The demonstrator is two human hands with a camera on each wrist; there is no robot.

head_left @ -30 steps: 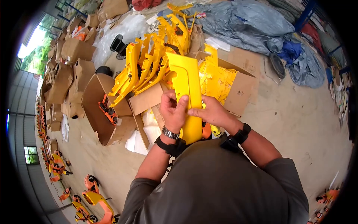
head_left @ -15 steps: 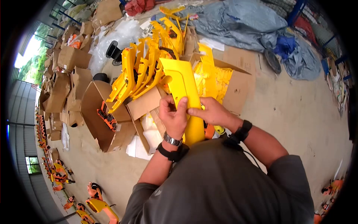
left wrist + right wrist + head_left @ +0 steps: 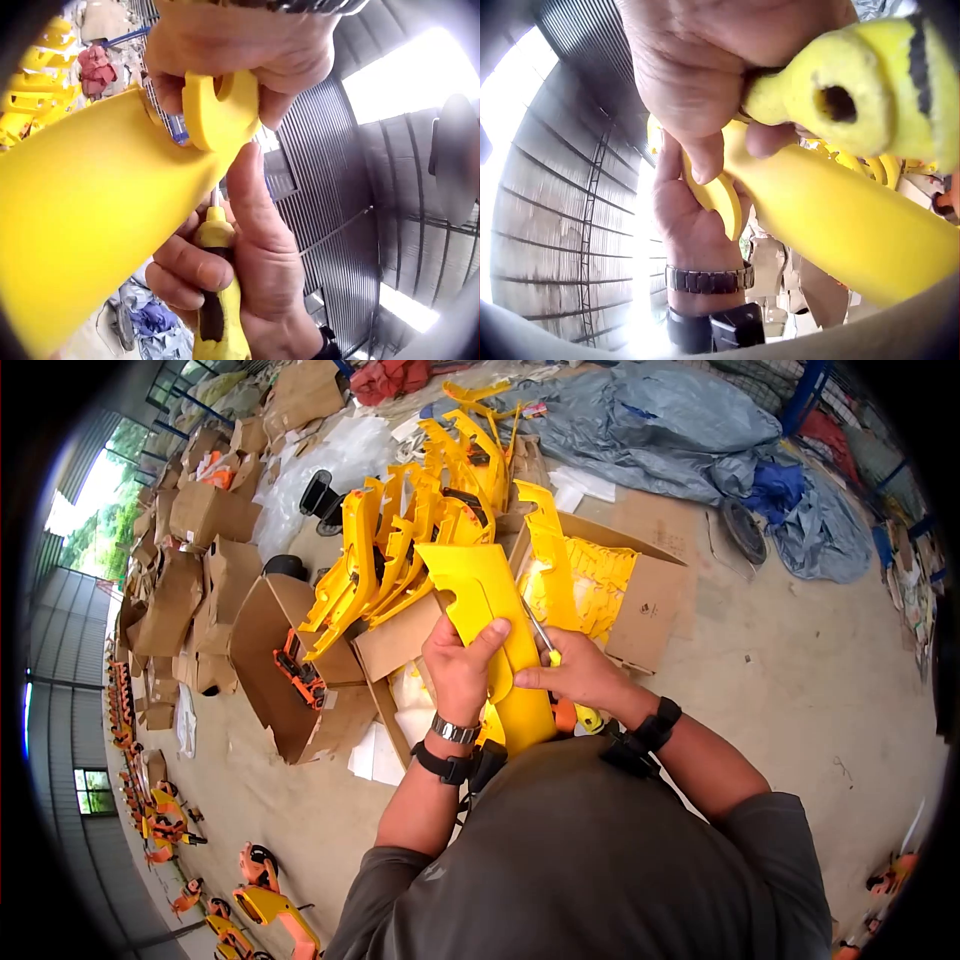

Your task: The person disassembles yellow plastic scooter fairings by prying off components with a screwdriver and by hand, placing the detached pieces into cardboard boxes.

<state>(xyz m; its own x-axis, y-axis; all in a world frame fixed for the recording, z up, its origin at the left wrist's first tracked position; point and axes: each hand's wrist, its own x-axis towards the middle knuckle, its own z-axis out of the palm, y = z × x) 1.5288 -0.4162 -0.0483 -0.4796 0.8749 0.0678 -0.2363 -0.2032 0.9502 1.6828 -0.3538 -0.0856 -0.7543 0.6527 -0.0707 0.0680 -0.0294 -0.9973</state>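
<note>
A long yellow plastic panel [image 3: 490, 600], smooth with a notched edge, stands tilted in front of the person's torso. My left hand [image 3: 462, 675] grips its left side, thumb on the face. On the other side, my right hand [image 3: 580, 675] holds a screwdriver [image 3: 221, 300] with a yellow and black handle, its thumb resting on the panel's edge. The metal shaft [image 3: 538, 628] runs up along the panel's right edge in the head view; its tip is hidden in the left wrist view. The handle's butt end [image 3: 855, 94] shows a hole.
Several yellow parts [image 3: 385, 550] are piled ahead. An open carton [image 3: 645, 600] of yellow pieces stands ahead right; another carton [image 3: 275, 660] at left holds an orange-black part. Grey sheeting [image 3: 640, 430] covers the floor at the back. Scooters [image 3: 270, 900] stand at lower left.
The panel's top has swung left and lower. The screwdriver's shaft, hidden before, now shows beside the panel's right edge as the right hand has shifted slightly. Both hands keep their grip.
</note>
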